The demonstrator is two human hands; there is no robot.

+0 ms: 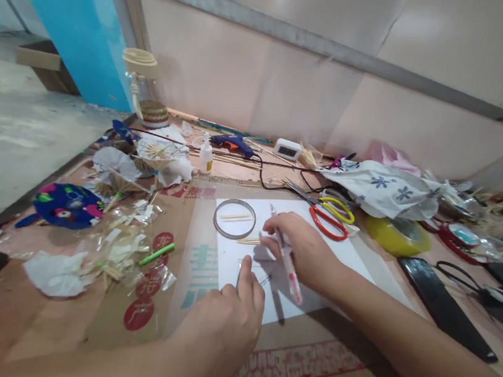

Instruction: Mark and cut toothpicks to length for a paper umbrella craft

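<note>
My right hand (pixel 302 245) is closed around a white pen (pixel 288 262) with pink and red markings, its tip pointing away from me. Under its fingertips lie the ends of a few thin bamboo sticks (pixel 248 240). My left hand (pixel 234 311) rests on the white paper (pixel 311 300), fingers curled in and pressed down; a small shiny edge shows at its fingertips, too hidden to name. Just beyond both hands a round hoop (pixel 216 216) lies flat on the paper, with short sticks (pixel 235 217) inside its outline.
Scissors with red and yellow handles (pixel 328 223), yellow tape (pixel 397 236) and a black phone (pixel 445 308) lie right. Behind are a glue gun (pixel 234 143), a glue bottle (pixel 206 156) and a timer (pixel 287 150). Scraps, a green tube (pixel 157 254) and a blue patterned piece (pixel 68 206) lie left.
</note>
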